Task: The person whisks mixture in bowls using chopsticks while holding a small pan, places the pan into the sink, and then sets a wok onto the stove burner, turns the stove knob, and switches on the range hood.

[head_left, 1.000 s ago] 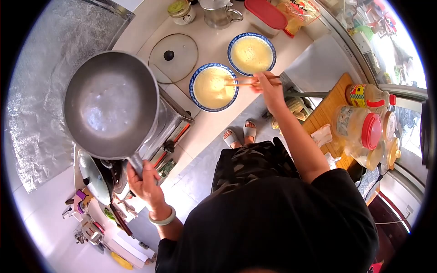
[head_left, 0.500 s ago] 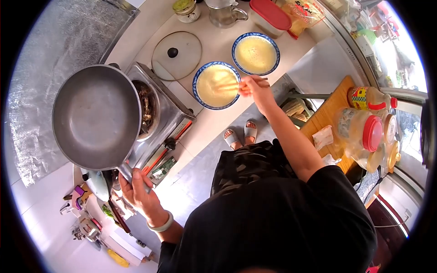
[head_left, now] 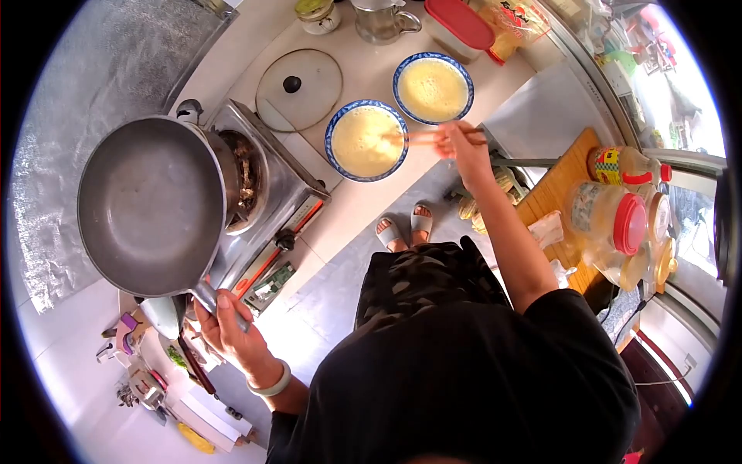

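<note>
My left hand is wrapped round the handle of a grey wok, which is held tilted at the left side of the gas stove, leaving part of the burner uncovered. My right hand grips wooden chopsticks, blurred by motion, their tips in the pale yellow liquid of a blue-rimmed bowl. Behind it and to the right stands a second blue-rimmed bowl with similar yellow liquid. A glass lid with a black knob lies on the counter left of the bowls.
At the back of the counter are a lidded jar, a metal pitcher, a red-lidded container and a yellow packet. Several jars, one with a red lid, stand on a wooden surface at right.
The wok has moved left and slightly towards me, exposing the burner. My right hand has shifted with the chopsticks, which remain in the nearer bowl.
</note>
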`<state>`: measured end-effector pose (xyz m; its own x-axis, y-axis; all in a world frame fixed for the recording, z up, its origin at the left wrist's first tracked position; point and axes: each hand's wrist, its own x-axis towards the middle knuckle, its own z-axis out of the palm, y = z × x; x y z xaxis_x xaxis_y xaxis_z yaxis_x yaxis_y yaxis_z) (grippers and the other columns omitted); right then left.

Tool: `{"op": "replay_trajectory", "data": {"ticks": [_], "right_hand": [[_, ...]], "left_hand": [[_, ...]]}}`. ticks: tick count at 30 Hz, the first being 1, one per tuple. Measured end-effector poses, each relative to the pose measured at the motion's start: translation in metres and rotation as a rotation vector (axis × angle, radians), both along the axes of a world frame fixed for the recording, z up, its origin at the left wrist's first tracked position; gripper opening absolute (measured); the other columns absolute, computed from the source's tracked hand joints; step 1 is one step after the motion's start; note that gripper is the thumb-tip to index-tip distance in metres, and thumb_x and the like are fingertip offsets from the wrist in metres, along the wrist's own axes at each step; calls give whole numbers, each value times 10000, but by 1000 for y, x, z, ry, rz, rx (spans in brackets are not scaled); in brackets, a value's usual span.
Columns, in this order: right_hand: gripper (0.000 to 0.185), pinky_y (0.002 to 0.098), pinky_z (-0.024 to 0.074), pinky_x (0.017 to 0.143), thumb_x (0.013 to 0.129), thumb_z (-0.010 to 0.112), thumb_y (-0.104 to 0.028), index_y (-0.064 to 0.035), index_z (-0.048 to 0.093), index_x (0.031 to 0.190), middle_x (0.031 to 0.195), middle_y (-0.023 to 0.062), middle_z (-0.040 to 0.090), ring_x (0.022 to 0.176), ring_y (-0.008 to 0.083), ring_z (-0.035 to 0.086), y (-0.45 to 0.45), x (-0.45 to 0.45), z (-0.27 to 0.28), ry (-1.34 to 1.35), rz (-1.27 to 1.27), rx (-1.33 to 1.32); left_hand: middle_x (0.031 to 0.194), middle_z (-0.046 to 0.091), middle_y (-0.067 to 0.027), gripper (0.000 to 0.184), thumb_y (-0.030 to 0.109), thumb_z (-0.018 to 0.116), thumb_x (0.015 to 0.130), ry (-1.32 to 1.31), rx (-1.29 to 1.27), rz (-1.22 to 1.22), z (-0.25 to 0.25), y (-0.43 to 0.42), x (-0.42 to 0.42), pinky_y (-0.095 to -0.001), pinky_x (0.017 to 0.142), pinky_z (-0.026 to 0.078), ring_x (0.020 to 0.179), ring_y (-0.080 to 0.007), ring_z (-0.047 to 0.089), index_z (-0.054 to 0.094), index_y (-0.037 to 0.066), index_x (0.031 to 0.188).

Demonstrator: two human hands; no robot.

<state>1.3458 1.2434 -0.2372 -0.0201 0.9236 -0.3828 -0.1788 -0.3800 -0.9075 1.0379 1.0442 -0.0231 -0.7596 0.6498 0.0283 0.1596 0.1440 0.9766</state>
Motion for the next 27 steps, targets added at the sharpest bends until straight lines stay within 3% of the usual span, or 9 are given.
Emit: {"op": "replay_trajectory", "data": {"ticks": [3, 7, 10, 13, 18, 21, 25, 27], "right_hand": [[222, 268, 521, 666, 878, 584, -212, 0, 633, 920, 852, 99, 666, 712, 169, 647, 13, -35, -7, 76, -139, 23], [208, 262, 520, 624, 868, 603, -202, -5, 625, 932, 806, 87, 654, 698, 166, 645, -8, -40, -1, 103, 54, -102], [208, 258, 521, 631, 874, 599, -201, -6, 622, 943, 808, 87, 653, 689, 170, 646, -5, -5, 1, 11, 0, -47], [225, 253, 529, 639, 871, 585, -193, 23, 622, 920, 815, 99, 652, 667, 156, 644, 8, -33, 2, 102, -152, 13], [222, 255, 521, 622, 887, 581, -219, -9, 628, 939, 831, 104, 660, 680, 167, 647, -10, -33, 3, 92, 31, -129], [221, 249, 515, 617, 890, 573, -220, -10, 628, 929, 816, 103, 653, 669, 167, 640, -2, -5, -1, 32, 16, -44], [221, 244, 506, 614, 883, 568, -213, -3, 625, 924, 788, 78, 639, 643, 155, 623, 14, -52, -5, 165, -130, -1], [224, 253, 515, 628, 878, 576, -217, -2, 630, 915, 799, 71, 646, 662, 149, 632, 4, -52, -2, 158, -47, -54]], "left_hand": [[610, 445, -18, 341, 138, 509, 866, -9, 14, 18, -1, -1, 1, -191, 450, 261, 482, -62, 336, 524, -53, 1148], [643, 470, -15, 339, 157, 524, 878, -37, 72, 37, -4, -6, -9, -173, 428, 254, 480, -47, 342, 532, -46, 1150], [649, 475, -13, 340, 163, 514, 885, -4, 68, 15, -6, -9, -11, -173, 422, 250, 473, -45, 339, 519, -44, 1155], [634, 464, -11, 340, 170, 496, 890, 15, 30, 17, -4, -6, -7, -178, 422, 245, 468, -47, 332, 514, -48, 1151], [617, 452, -11, 356, 169, 490, 885, 32, 7, 34, -5, -4, -8, -189, 432, 236, 471, -54, 320, 502, -56, 1161], [630, 456, -13, 365, 173, 495, 888, 22, -10, 57, -3, -1, 0, -185, 441, 217, 485, -51, 331, 507, -66, 1163], [657, 463, -16, 366, 174, 487, 896, 29, -36, 34, -6, -1, -3, -184, 443, 223, 488, -52, 333, 507, -62, 1175], [668, 464, -16, 365, 174, 484, 899, -1, -25, 68, -6, 0, -2, -184, 444, 226, 488, -53, 329, 506, -57, 1180]]}}
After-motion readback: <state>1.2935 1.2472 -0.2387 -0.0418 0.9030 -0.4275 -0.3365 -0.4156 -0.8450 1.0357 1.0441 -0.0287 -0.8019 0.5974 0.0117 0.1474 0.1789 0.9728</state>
